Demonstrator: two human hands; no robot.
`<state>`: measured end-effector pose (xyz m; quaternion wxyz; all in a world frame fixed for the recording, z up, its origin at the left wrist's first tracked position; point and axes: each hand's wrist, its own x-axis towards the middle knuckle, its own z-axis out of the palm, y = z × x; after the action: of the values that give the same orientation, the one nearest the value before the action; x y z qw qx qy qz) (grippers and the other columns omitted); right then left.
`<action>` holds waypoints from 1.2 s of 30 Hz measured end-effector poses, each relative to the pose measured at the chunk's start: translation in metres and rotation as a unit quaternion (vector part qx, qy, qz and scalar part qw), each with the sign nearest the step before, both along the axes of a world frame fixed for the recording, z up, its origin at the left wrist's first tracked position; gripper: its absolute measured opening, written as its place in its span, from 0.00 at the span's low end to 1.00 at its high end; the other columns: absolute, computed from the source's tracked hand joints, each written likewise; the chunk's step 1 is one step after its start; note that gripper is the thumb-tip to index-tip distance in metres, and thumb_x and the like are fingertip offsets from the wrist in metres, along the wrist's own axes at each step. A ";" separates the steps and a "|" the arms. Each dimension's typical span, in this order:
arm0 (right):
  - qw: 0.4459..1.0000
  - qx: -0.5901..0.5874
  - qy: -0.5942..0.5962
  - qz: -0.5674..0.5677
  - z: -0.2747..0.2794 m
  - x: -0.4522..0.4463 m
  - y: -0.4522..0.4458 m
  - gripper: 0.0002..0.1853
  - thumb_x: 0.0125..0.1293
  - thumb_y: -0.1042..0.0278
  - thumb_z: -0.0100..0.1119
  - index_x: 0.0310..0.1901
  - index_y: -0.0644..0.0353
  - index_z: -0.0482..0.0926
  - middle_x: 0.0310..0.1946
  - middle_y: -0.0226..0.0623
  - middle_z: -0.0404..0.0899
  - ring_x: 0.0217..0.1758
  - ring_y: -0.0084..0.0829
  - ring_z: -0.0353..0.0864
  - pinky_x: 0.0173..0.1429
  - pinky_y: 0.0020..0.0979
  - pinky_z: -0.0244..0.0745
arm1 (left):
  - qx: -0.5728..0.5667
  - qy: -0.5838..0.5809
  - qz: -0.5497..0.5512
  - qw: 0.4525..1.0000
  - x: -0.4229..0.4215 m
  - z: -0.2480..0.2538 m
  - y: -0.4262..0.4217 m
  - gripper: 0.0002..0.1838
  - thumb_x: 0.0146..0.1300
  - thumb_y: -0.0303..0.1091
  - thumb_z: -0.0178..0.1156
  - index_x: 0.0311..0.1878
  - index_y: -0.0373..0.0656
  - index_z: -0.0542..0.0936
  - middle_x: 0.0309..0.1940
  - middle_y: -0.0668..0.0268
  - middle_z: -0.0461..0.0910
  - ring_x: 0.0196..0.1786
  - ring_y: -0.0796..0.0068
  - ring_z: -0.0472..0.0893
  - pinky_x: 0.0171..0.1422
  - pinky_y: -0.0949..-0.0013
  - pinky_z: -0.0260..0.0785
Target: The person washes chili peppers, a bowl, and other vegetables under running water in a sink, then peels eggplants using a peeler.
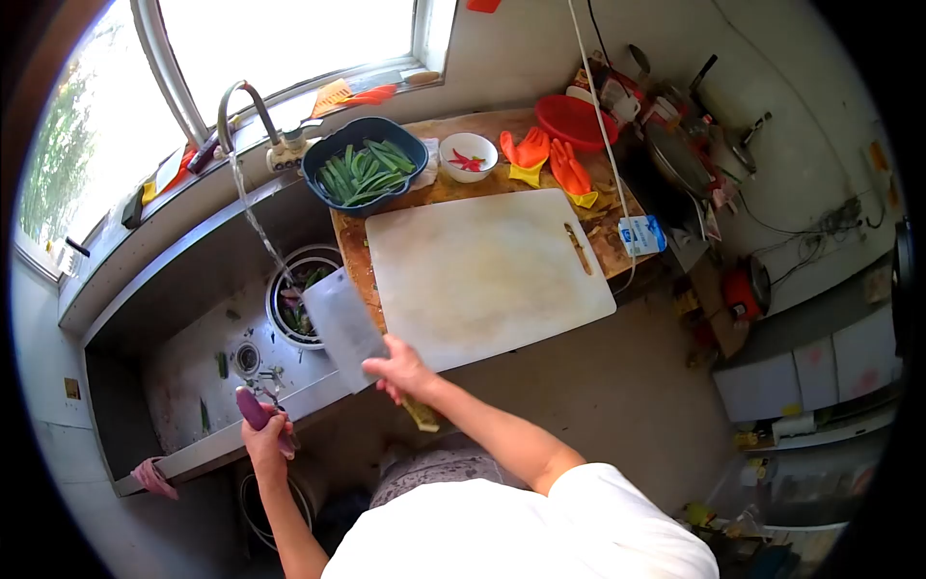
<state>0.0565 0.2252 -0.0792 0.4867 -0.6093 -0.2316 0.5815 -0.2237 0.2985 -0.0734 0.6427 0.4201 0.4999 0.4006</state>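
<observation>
"Eggplant (pixel 253 411): state its position in the head view, and the condition of both hands."

"It is tilted upward in the left hand (pixel 267 439), near the front rim of the sink (pixel 183 386). The fingers wrap around its lower part; the upper end projects free. The right hand (pixel 400 373) grips the cleaver (pixel 342 323), whose broad blade overlaps the round container (pixel 271 309) from this viewpoint. Whether they touch cannot be determined."

"How is the step best performed?"

"The blade should be kept apart from the left hand, as one long side faces that way; which side carries the cutting edge cannot be told. Smooth skin may slip if wet, so a firm hold is advisable. The cutting board (pixel 473 265) on the counter (pixel 487 124) would likely give steadier support than a mid-air hold."

"Specify the pose of the arms."

"The right forearm (pixel 497 425) runs diagonally from lower right to upper left, thumb extended toward the blade. The left forearm (pixel 294 516) rises toward the sink, well apart from the right."
</observation>
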 end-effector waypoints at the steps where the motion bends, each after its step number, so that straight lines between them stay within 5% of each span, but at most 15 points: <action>1: 0.999 -0.008 -0.003 -0.043 0.005 0.017 -0.004 0.17 0.60 0.68 0.61 0.47 0.63 0.68 0.20 0.38 0.74 0.09 0.22 0.68 0.10 0.27 0.65 | -0.001 0.002 0.001 1.000 0.000 0.000 0.000 0.11 0.54 0.17 0.57 0.40 0.39 0.71 0.28 0.62 0.76 0.25 0.75 0.77 0.30 0.74 0.71; 8: 0.911 0.007 -0.104 -0.399 -0.011 0.228 -0.126 0.12 0.59 0.70 0.61 0.40 0.59 0.68 0.21 0.35 0.72 0.11 0.21 0.66 0.10 0.25 0.63 | -0.031 0.015 0.044 0.998 0.010 -0.009 -0.007 0.11 0.54 0.18 0.59 0.39 0.39 0.71 0.27 0.64 0.75 0.24 0.76 0.76 0.29 0.75 0.71; 10: 0.907 -0.074 -0.128 -0.394 -0.030 0.270 -0.154 0.12 0.60 0.70 0.61 0.42 0.61 0.69 0.20 0.35 0.72 0.09 0.22 0.64 0.10 0.26 0.61 | -0.044 0.011 0.059 0.997 0.019 -0.013 -0.009 0.11 0.53 0.18 0.59 0.39 0.39 0.71 0.26 0.65 0.75 0.23 0.76 0.76 0.28 0.75 0.71; 17: 0.962 -0.086 -0.184 -0.183 -0.025 0.252 -0.061 0.14 0.60 0.73 0.59 0.42 0.62 0.64 0.19 0.35 0.71 0.08 0.23 0.64 0.08 0.29 0.62 | -0.052 0.054 0.028 0.997 0.064 -0.003 -0.003 0.10 0.52 0.20 0.60 0.38 0.39 0.71 0.24 0.66 0.74 0.22 0.76 0.75 0.26 0.74 0.68; 22: 0.990 -0.074 -0.120 0.015 -0.015 0.150 0.022 0.19 0.58 0.70 0.61 0.48 0.66 0.67 0.25 0.37 0.74 0.13 0.24 0.71 0.10 0.27 0.67 | -0.034 0.033 0.031 0.998 0.081 0.010 0.006 0.11 0.53 0.20 0.60 0.38 0.39 0.71 0.25 0.65 0.75 0.23 0.76 0.75 0.28 0.74 0.68; 29: 0.990 0.031 -0.029 0.136 -0.006 0.052 0.114 0.16 0.60 0.72 0.62 0.48 0.66 0.70 0.21 0.36 0.74 0.11 0.21 0.69 0.10 0.25 0.65 | -0.008 0.025 0.080 0.996 0.038 0.018 0.043 0.11 0.52 0.20 0.62 0.38 0.40 0.72 0.26 0.66 0.76 0.23 0.75 0.76 0.30 0.72 0.71; 36: 0.982 -0.002 -0.034 0.185 0.013 -0.011 0.237 0.13 0.54 0.79 0.58 0.40 0.65 0.69 0.20 0.39 0.76 0.14 0.24 0.72 0.16 0.29 0.70 | -0.006 -0.015 0.074 0.997 -0.028 0.006 0.096 0.11 0.52 0.20 0.63 0.38 0.40 0.73 0.28 0.66 0.78 0.26 0.78 0.78 0.32 0.74 0.72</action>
<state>0.0455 0.4618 -0.0663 0.3615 -0.5759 -0.3558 0.6412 -0.2519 0.3946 -0.0676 0.6213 0.3721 0.5223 0.4503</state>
